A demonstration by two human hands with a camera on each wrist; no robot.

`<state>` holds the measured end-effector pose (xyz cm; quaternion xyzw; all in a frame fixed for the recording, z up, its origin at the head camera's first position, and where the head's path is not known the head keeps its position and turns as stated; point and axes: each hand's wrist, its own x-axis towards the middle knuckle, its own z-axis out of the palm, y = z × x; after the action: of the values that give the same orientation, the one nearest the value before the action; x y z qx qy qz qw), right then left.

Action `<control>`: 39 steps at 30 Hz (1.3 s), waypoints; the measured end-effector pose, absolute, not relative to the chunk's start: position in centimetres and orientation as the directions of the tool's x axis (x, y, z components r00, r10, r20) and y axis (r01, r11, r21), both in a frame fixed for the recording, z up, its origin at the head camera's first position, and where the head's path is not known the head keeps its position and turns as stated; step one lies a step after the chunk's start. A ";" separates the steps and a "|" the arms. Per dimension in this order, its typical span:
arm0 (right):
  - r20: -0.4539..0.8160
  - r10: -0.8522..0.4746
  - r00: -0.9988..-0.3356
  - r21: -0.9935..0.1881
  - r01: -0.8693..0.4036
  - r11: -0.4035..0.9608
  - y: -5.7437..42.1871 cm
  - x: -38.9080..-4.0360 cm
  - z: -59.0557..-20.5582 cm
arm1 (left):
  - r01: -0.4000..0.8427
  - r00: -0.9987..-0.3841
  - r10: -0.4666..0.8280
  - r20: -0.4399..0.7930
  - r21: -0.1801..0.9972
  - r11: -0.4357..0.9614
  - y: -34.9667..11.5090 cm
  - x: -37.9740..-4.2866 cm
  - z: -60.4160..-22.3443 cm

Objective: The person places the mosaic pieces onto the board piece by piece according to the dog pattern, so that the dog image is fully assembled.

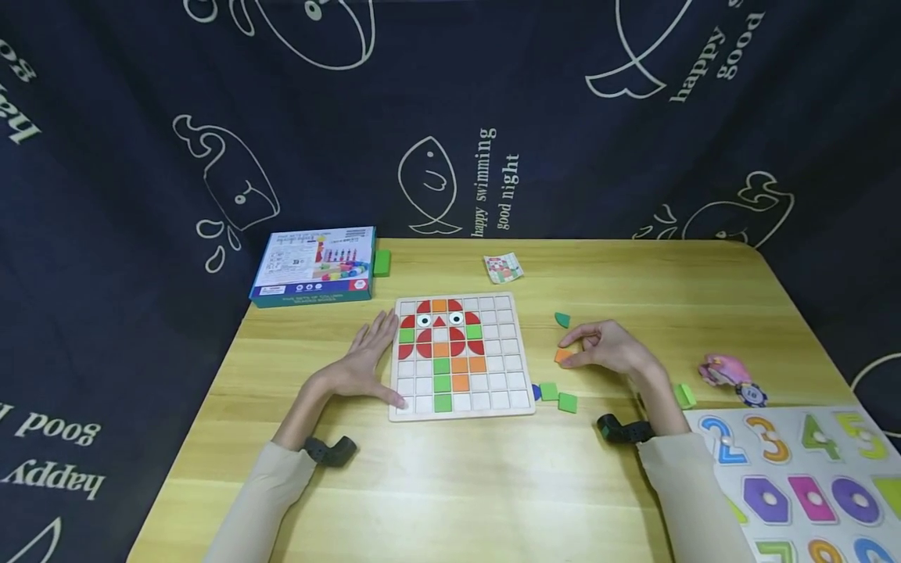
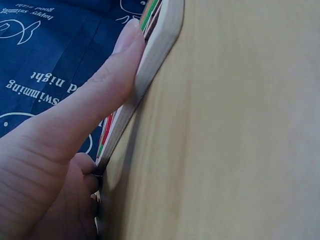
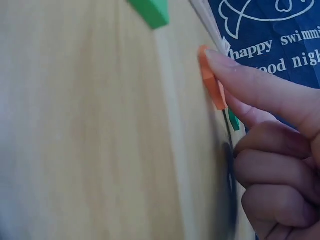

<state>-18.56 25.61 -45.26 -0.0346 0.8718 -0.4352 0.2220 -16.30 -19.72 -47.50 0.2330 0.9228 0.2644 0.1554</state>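
A wooden grid board (image 1: 497, 362) lies on the table with red, orange and green pieces forming a pattern in its left and middle columns. My left hand (image 1: 352, 367) is spread along the board's left side, its thumb on the near left corner; the left wrist view shows the thumb (image 2: 107, 80) against the board's rim (image 2: 155, 60). To the right of the board, my right hand (image 1: 608, 348) pinches an orange tile (image 1: 562, 356) between thumb and forefinger. In the right wrist view the orange tile (image 3: 211, 80) is tilted on edge, with the other fingers curled.
Green square tiles (image 1: 567, 403) and a partly hidden blue piece (image 1: 536, 392) lie right of the board, with a green quarter-round piece (image 1: 561, 320) farther back. A pattern card (image 1: 503, 268), a boxed toy (image 1: 313, 266) and a number puzzle (image 1: 781, 469) are also on the table.
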 end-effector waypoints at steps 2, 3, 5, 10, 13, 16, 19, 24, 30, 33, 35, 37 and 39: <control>-0.354 -0.225 -0.908 -0.772 0.148 0.618 25.7 -18.4 -45.2 | 0.351 -0.842 0.515 -0.163 0.560 0.751 -19.7 -16.3 -47.5; -0.357 -0.209 -0.910 -0.764 0.156 0.626 25.8 -18.4 -45.1 | 0.351 -0.841 0.515 -0.164 0.559 0.751 -19.7 -16.4 -47.6; -0.370 -0.182 -0.911 -0.749 0.177 0.638 26.0 -18.2 -44.9 | 0.351 -0.840 0.517 -0.167 0.559 0.751 -19.7 -16.4 -47.6; -0.353 -0.176 -0.919 -0.723 0.149 0.674 25.9 -18.2 -44.9 | 0.352 -0.838 0.519 -0.167 0.562 0.748 -19.8 -16.5 -47.4; -0.286 -0.204 -0.936 -0.699 0.059 0.713 25.5 -18.4 -45.0 | 0.350 -0.841 0.514 -0.165 0.559 0.752 -20.0 -16.5 -47.4; -0.217 -0.241 -0.946 -0.661 -0.040 0.750 25.0 -18.5 -45.0 | 0.350 -0.844 0.510 -0.163 0.553 0.756 -20.1 -16.5 -47.5; -0.177 -0.281 -0.943 -0.672 -0.093 0.735 24.2 -18.4 -44.6 | 0.357 -0.842 0.515 -0.158 0.553 0.753 -20.2 -16.6 -47.6; -0.168 -0.375 -0.912 -0.763 -0.120 0.636 20.7 -17.3 -43.6 | 0.357 -0.840 0.519 -0.158 0.557 0.749 -20.2 -16.6 -47.7; -0.183 -0.446 -0.876 -0.754 -0.166 0.635 15.0 -15.3 -43.5 | 0.356 -0.838 0.522 -0.159 0.564 0.745 -20.1 -16.5 -47.5; -0.180 -0.445 -0.877 -0.716 -0.193 0.670 13.3 -14.7 -43.8 | 0.348 -0.839 0.519 -0.167 0.568 0.746 -20.1 -16.4 -47.5; -0.174 -0.430 -0.886 -0.694 -0.199 0.691 12.7 -14.4 -44.0 | 0.342 -0.839 0.516 -0.172 0.571 0.746 -20.0 -16.4 -47.6; -0.169 -0.416 -0.894 -0.679 -0.200 0.706 12.4 -14.3 -44.0 | 0.339 -0.840 0.514 -0.174 0.571 0.747 -20.0 -16.3 -47.6; -0.155 -0.410 -0.899 -0.676 -0.206 0.708 12.3 -14.2 -44.1 | 0.340 -0.841 0.513 -0.171 0.570 0.748 -20.0 -16.3 -47.6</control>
<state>-14.20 12.29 -44.10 -0.1691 0.9120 -0.3429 0.1488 -16.30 -20.01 -47.63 0.2314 0.9210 0.2692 0.1606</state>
